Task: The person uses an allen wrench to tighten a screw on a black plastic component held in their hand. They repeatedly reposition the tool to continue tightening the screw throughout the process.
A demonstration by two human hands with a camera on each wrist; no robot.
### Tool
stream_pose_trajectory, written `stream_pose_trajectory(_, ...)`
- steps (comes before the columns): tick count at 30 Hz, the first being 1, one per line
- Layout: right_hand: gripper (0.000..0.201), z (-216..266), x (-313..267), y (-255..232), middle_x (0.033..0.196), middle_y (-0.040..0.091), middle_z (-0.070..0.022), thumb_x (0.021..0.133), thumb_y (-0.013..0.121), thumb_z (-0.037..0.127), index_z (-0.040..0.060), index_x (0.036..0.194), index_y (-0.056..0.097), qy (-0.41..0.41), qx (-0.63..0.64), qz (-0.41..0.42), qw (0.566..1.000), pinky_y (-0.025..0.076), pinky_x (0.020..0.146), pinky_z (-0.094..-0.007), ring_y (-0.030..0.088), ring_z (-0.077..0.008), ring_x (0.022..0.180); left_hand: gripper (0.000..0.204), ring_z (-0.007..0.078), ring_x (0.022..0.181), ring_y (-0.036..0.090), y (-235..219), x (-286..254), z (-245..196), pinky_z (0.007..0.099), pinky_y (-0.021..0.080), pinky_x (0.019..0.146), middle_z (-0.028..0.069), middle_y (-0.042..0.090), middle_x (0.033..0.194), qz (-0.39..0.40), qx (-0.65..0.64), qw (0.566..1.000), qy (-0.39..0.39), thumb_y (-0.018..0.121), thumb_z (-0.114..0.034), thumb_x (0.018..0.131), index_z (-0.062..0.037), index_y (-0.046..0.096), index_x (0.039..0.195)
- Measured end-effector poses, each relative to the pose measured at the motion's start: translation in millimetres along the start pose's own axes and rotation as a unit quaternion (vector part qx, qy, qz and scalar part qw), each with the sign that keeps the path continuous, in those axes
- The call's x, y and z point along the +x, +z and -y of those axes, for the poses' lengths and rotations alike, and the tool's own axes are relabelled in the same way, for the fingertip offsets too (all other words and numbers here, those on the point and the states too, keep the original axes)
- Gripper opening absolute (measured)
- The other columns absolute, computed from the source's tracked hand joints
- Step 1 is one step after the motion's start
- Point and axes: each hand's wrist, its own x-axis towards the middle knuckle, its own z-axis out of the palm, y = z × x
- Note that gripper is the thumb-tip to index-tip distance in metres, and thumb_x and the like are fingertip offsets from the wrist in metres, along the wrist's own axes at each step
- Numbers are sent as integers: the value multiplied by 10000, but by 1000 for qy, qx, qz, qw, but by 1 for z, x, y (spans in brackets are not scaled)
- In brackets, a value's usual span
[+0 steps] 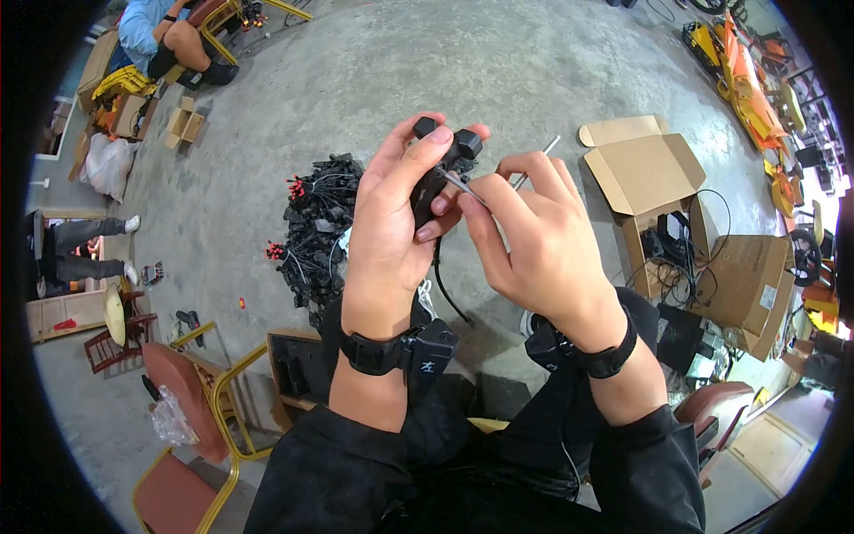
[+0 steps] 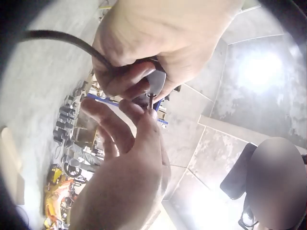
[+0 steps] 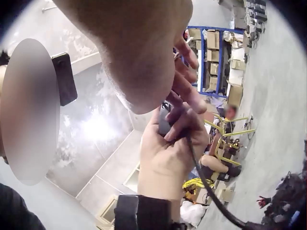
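My left hand (image 1: 390, 200) grips a black handheld device (image 1: 427, 198) with knobbed black ends (image 1: 467, 142) at its top. A black cable (image 1: 438, 276) hangs from the device's lower end and also shows in the right wrist view. Between thumb and fingers, my right hand (image 1: 544, 236) pinches a thin metal hex key (image 1: 463, 185), its other arm sticking out past the fingers. In the left wrist view the hex key (image 2: 151, 101) meets the end of the grey-black device (image 2: 156, 82). Fingers of both hands hide much of the device.
A heap of black devices with red-tipped wires (image 1: 320, 231) lies on the floor at left. At right stand an open cardboard box (image 1: 645, 173) with black cables and another carton (image 1: 743, 285). Chairs (image 1: 182, 392) stand at lower left; a person (image 1: 165, 40) sits at upper left.
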Motion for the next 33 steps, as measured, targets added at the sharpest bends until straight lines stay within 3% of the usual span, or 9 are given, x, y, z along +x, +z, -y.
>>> stream_pose_trajectory(4, 87, 6, 3, -8, 636, 595, -62, 916, 585, 90, 23, 874, 621, 70, 78, 30, 994, 450, 613, -321, 602, -195, 712, 221, 33, 538, 461, -1, 0, 1, 148, 296, 364, 144, 631, 1102, 4, 4, 1000, 14, 564, -174, 930, -84, 523, 1128)
stream_pose_trajectory(5, 85, 13, 12, -21, 625, 595, -68, 905, 590, 96, 19, 896, 626, 275, 241, 119, 923, 462, 628, -358, 598, -227, 726, 221, 35, 537, 458, -1, 0, 1, 153, 296, 366, 143, 626, 1111, 6, 0, 1000, 22, 564, -169, 928, -84, 523, 1128)
stream_pose_trajectory(6, 97, 17, 17, -29, 615, 595, -73, 894, 595, 102, 14, 918, 630, 457, 385, 197, 777, 473, 644, -394, 594, -260, 741, 221, 35, 537, 458, -1, 0, 1, 153, 296, 366, 143, 626, 1111, 6, 0, 1000, 22, 564, -169, 928, -84, 523, 1128)
stream_pose_trajectory(7, 97, 18, 16, -28, 615, 595, -73, 894, 595, 102, 14, 918, 630, 457, 385, 197, 777, 473, 644, -394, 594, -260, 741, 223, 36, 536, 456, -1, 0, 1, 157, 297, 368, 142, 623, 1119, 0, -6, 1000, 23, 566, -168, 927, -84, 523, 1129)
stream_pose_trajectory(10, 110, 14, 6, -14, 587, 563, -76, 904, 589, 106, 8, 930, 632, 381, 357, 138, 842, 471, 629, -395, 592, -261, 733, 229, 38, 534, 455, 0, 0, 1, 159, 297, 369, 138, 621, 1123, -11, -12, 1000, 21, 572, -171, 923, -84, 523, 1129)
stream_pose_trajectory(12, 110, 6, -2, -2, 614, 575, -92, 903, 588, 105, 12, 931, 637, 194, 232, 55, 951, 473, 639, -389, 585, -265, 719, 231, 38, 532, 456, 1, -1, 1, 157, 297, 368, 135, 623, 1119, -15, -13, 1000, 17, 574, -175, 921, -85, 523, 1128)
stream_pose_trajectory(16, 91, 2, -3, 1, 646, 587, -92, 868, 618, 99, 23, 912, 641, 155, 178, 38, 971, 455, 652, -376, 577, -250, 733, 214, 41, 519, 446, 2, 0, 0, 160, 293, 374, 146, 650, 1077, -15, -14, 1000, 15, 597, -163, 909, -90, 530, 1099)
stream_pose_trajectory(18, 112, -3, -3, 5, 652, 580, -67, 808, 658, 96, 39, 903, 646, 0, 6, 1, 1000, 429, 677, -363, 561, -237, 759, 200, 46, 504, 431, 2, 1, -1, 169, 291, 383, 163, 671, 1044, -15, -28, 999, 13, 619, -143, 900, -90, 535, 1074)
stream_pose_trajectory(33, 71, -5, -1, 0, 581, 543, -43, 801, 679, 54, 34, 858, 642, -38, -43, 11, 998, 438, 675, -346, 585, -252, 785, 184, 25, 497, 455, 3, 0, 0, 155, 291, 378, 137, 678, 1012, -39, 67, 996, 32, 588, -143, 912, -89, 545, 1083)
